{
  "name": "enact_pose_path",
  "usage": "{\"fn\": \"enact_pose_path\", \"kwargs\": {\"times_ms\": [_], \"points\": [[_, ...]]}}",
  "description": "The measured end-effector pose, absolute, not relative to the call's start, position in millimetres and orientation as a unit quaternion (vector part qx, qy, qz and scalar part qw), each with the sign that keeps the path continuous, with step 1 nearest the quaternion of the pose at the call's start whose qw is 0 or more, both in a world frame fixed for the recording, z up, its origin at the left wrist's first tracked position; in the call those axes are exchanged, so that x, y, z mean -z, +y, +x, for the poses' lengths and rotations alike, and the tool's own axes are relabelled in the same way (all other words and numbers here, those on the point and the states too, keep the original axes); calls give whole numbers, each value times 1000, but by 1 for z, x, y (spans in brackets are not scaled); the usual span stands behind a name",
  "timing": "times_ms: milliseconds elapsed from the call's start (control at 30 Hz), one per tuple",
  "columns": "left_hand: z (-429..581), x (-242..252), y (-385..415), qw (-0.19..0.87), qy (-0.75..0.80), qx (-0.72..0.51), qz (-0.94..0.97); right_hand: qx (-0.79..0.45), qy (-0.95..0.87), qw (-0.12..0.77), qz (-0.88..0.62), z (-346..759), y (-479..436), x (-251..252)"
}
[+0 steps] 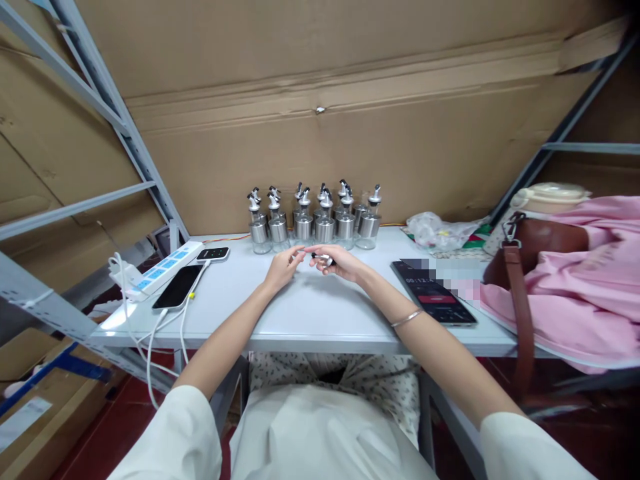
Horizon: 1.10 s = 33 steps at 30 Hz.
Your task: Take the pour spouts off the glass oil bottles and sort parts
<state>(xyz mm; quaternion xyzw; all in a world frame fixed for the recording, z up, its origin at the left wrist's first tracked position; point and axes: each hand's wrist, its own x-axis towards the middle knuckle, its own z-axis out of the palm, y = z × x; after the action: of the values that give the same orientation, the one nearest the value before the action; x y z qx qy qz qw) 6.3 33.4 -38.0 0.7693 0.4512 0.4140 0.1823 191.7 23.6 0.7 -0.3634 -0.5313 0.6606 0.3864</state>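
Note:
Both my hands meet over the middle of the white table [310, 320]. My right hand [339, 261] pinches a small black and silver pourer cap [323, 257]. Fingertips of my left hand [283, 265] reach toward that cap and touch or nearly touch it; whether they grip it is unclear. Just behind the hands stand several glass oil bottles [313, 223] with steel collars and black-tipped spouts, in two rows against the cardboard wall.
A white power strip [163, 269], a small device [213, 253] and a charging phone [178, 287] lie at the left. Another phone [434, 293] with a timer lies at the right, beside a brown bag [540, 243], pink cloth [575, 300] and a plastic bag [433, 230].

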Motion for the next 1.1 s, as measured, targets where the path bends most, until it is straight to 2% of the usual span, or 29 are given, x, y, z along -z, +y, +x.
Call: {"fn": "enact_pose_path", "kwargs": {"times_ms": [167, 267, 333, 400, 467, 533, 600, 733, 867, 967, 1100], "points": [[10, 41, 28, 198, 448, -366, 791, -597, -503, 505, -368, 201, 25, -18], [12, 43, 25, 165, 443, -318, 822, -499, -494, 591, -397, 211, 37, -38], [13, 42, 23, 146, 447, -298, 830, -378, -493, 659, -423, 223, 52, -57], [13, 41, 21, 136, 453, -290, 832, -196, -475, 725, -458, 242, 72, -76], [13, 41, 20, 136, 453, -284, 834, -17, -446, 744, -498, 266, 92, -94], [14, 41, 20, 142, 450, -279, 837, 70, -459, 697, -546, 288, 108, -106], [15, 42, 20, 148, 448, -274, 838, 113, -524, 600, -594, 304, 120, -115], [15, 42, 19, 151, 448, -273, 838, 191, -681, 315, -633, 307, 137, -128], [15, 39, 17, 153, 451, -267, 838, 255, -731, 54, -631, 285, 157, -140], [15, 38, 16, 156, 450, -262, 839, 271, -738, -25, -617, 271, 172, -136], [17, 39, 16, 157, 446, -265, 841, 293, -738, -55, -606, 266, 185, -115]]}}
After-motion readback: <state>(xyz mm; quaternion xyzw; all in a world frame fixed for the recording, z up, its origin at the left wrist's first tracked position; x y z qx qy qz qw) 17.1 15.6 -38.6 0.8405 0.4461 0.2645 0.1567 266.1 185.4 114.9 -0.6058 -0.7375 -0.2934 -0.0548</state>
